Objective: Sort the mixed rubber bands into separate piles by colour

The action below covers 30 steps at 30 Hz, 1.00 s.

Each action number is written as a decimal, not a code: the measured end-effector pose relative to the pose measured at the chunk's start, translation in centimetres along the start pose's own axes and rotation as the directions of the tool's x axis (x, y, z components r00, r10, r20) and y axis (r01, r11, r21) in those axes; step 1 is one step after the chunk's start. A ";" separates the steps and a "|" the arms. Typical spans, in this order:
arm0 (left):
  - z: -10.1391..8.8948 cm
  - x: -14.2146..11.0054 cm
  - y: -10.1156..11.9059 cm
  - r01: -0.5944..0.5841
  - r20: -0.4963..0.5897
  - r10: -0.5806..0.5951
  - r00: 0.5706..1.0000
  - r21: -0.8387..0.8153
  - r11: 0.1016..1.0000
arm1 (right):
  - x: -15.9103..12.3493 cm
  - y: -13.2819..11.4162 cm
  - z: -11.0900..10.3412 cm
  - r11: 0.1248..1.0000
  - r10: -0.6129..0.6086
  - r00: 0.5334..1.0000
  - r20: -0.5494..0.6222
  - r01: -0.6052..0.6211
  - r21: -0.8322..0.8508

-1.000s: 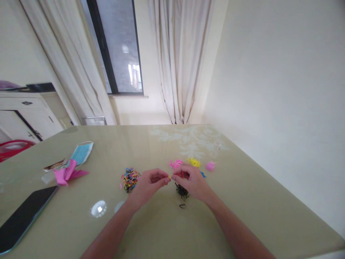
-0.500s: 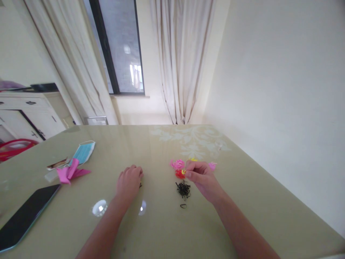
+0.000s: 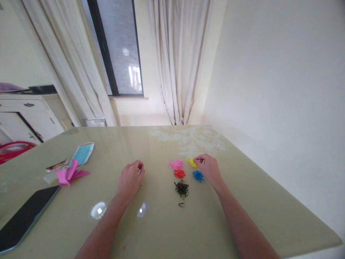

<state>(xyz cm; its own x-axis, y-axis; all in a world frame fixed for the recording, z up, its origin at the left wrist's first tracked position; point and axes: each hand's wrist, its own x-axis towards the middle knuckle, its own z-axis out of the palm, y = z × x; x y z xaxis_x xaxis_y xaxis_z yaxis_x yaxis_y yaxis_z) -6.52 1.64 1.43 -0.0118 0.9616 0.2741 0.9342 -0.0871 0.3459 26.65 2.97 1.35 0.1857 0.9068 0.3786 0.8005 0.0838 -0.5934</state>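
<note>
My left hand (image 3: 130, 180) rests on the table with its fingers curled together. What it holds, if anything, is hidden, though a small dark bit shows by its edge. Over on the right, my right hand (image 3: 208, 167) has thumb and fingertips pinched at a small pile of yellow rubber bands (image 3: 192, 162). I cannot make out whether a band is between them. Just below that hand sits a blue rubber band pile (image 3: 198, 176). To its left are pink rubber bands (image 3: 176, 164), red rubber bands (image 3: 179, 174) and black rubber bands (image 3: 182, 188). One loose black band (image 3: 181, 205) lies nearer me.
A dark phone or tablet (image 3: 28, 217) lies at the left of the glossy table (image 3: 159, 230). Behind it are a pink folded-paper shape (image 3: 70, 173) and a blue face mask (image 3: 83, 154). A white wall (image 3: 283, 108) runs along the right side.
My right hand has moved right and slightly away from me, from above the red pile, where it pinched a yellow band. The blue pile is now uncovered. My left hand's fingers have shifted slightly.
</note>
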 end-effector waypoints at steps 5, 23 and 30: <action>0.4 0.3 0.2 -0.014 0.018 0.025 1.000 -0.446 0.895 | 0.0 0.6 1.0 0.988 0.046 0.999 -0.005 -0.046 -0.147; 2.1 -1.5 3.8 0.049 0.146 0.213 0.966 -0.913 0.405 | -4.5 -7.4 3.5 0.805 -0.230 0.934 0.273 0.025 0.593; 1.8 -1.8 4.2 0.010 0.138 0.252 0.958 -0.892 0.451 | -4.5 -7.3 3.5 0.788 -0.201 0.930 0.309 -0.035 0.615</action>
<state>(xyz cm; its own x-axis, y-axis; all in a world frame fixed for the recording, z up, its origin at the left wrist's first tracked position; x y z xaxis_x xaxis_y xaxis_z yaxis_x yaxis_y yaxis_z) -1.90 -0.02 0.76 0.2731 0.9350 0.2261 0.1031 -0.2621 0.9595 17.97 -0.26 1.56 -0.1641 0.9539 0.2513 0.2740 0.2888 -0.9173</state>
